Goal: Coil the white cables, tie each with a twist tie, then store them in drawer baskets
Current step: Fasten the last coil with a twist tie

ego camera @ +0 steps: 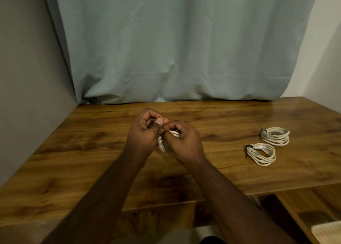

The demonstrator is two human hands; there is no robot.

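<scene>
Left hand point(144, 133) and right hand point(181, 138), fingers curled tight, pinch a white coil point(166, 144) between them above the table point(73, 151), presumably twisting its tie shut; two tied coils point(261, 154) lie well right of it.

Both my forearms reach forward over the wooden table point(73, 151), converging. My left hand point(143, 133) is curled, thumb pressed to forefinger. My right hand point(184, 140) is curled beside it, fingertips touching the left's. Both pinch the coiled white cable point(165, 147) above the table's middle.
</scene>
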